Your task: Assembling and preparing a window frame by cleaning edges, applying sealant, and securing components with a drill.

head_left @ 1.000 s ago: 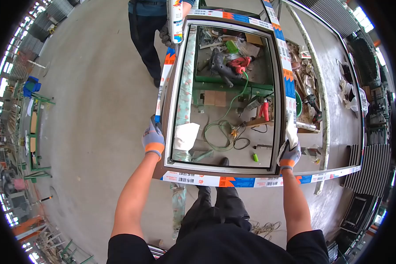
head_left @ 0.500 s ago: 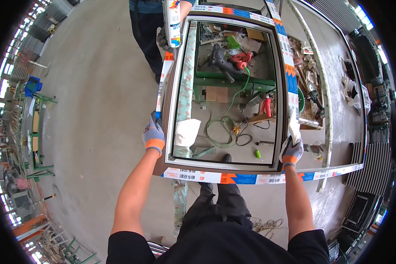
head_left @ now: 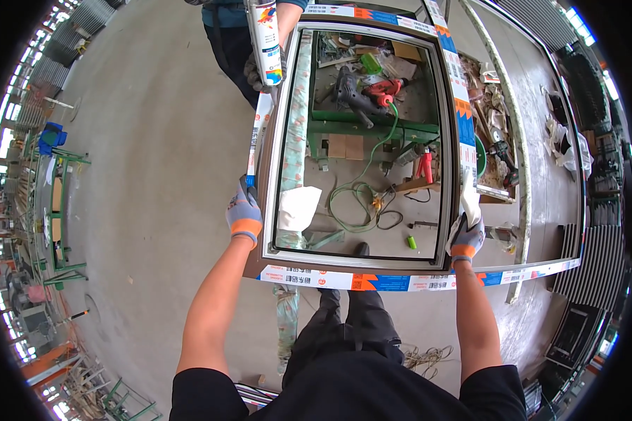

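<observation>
A large brown window frame (head_left: 351, 268) with a glass pane lies across the supports in front of me. My left hand (head_left: 244, 216), in a grey and orange glove, is closed round its left edge, next to a strip of printed protective tape (head_left: 261, 123). On the right side, my gloved right hand (head_left: 466, 237) is closed on a white wipe (head_left: 470, 201) and rests against the frame's right bar. Another white sheet (head_left: 300, 208) shows at the lower left of the pane. Beyond my left hand, a co-worker's gloved hand (head_left: 255, 73) holds a white sealant cartridge (head_left: 267, 43).
Below the glass, a red power tool (head_left: 386, 91), a dark grinder-like tool (head_left: 354, 97) and a green cord (head_left: 354, 188) are visible. To the right are a debris-filled wooden tray (head_left: 495, 133) and a long pale bar (head_left: 519, 147). A green stand (head_left: 60, 210) stands far left.
The co-worker's sealant cartridge has shifted left and slightly nearer to me along the frame's left side. My two hands keep their places on the frame.
</observation>
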A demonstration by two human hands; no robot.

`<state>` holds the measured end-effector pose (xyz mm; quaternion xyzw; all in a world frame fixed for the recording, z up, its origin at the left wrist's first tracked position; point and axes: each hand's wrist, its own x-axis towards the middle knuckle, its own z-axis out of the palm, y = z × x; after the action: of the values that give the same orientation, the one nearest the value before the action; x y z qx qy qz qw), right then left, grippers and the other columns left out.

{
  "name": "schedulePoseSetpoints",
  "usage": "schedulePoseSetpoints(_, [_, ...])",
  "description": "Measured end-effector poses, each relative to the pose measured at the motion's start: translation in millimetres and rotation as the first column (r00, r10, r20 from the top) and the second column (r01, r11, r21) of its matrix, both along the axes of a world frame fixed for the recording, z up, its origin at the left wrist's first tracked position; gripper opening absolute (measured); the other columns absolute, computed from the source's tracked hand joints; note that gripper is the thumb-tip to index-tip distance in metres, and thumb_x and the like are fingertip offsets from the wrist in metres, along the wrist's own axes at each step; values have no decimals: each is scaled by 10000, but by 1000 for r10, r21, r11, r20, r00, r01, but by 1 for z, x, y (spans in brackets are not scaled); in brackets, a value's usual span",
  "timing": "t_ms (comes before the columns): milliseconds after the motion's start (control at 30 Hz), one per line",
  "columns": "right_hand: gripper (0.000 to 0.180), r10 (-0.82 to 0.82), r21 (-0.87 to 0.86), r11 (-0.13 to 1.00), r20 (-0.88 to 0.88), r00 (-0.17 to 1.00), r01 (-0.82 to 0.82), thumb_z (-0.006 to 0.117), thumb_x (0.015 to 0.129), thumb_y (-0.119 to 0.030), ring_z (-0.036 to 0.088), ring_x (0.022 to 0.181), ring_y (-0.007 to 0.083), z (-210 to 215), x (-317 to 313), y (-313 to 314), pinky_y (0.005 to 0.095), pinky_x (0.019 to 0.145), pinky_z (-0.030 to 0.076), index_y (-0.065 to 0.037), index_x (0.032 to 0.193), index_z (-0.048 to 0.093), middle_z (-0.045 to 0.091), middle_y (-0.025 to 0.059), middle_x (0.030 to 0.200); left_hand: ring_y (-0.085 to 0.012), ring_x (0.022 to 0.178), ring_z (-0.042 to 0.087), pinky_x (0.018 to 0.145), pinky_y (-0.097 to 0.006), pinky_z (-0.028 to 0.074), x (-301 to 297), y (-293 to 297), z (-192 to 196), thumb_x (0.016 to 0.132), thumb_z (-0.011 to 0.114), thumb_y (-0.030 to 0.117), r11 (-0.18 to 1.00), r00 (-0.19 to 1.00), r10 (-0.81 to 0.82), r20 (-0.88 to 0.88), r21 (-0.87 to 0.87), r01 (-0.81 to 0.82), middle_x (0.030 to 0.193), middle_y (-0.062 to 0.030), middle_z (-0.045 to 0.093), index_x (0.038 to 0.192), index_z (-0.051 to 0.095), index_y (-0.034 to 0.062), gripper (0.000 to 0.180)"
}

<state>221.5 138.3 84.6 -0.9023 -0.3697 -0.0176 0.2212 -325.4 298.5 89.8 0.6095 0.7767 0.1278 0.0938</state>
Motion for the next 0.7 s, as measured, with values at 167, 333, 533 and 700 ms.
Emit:
schedulePoseSetpoints(167, [441, -24, -39, 999, -15, 1000, 23, 650, 898, -216, 574, 1142, 398, 1, 2, -1, 433, 1001, 434, 5, 1274, 581, 629, 228, 1231, -416, 989, 649, 875, -487, 516, 6, 2, 11, 981, 481, 201, 994, 999, 21, 37, -104, -17, 1109, -233, 673, 1380, 506, 84, 416])
schedulePoseSetpoints(333, [493, -29, -40, 999, -27, 999, 28, 653, 892, -214, 568, 1160, 396, -3, 5, -2, 431, 1014, 430, 18, 1316, 556, 620, 232, 1254, -416, 982, 650, 876, -494, 513, 5, 4, 11, 978, 481, 202, 991, 999, 36, 18, -133, -34, 1103, -233, 675, 1376, 511, 87, 416])
schedulePoseSetpoints(533, [489, -34, -42, 999, -11, 999, 33, 643, 902, -236, 560, 1178, 399, 3, 2, 0, 430, 1032, 423, 25, 1306, 559, 613, 242, 1266, -418, 982, 650, 876, -492, 515, 2, 2, 7, 978, 479, 210, 995, 999, 27, 29, -99, -24, 1105, -232, 676, 1372, 513, 84, 415])
schedulePoseSetpoints(700, [475, -57, -66, 996, 31, 998, 59, 630, 923, -297, 574, 1155, 403, 0, 7, -1, 434, 1014, 430, 33, 1263, 588, 625, 248, 1241, -422, 988, 644, 875, -491, 513, 3, 2, -3, 982, 477, 213, 1000, 1000, 5, 19, 2, -5, 1097, -233, 677, 1350, 529, 86, 392])
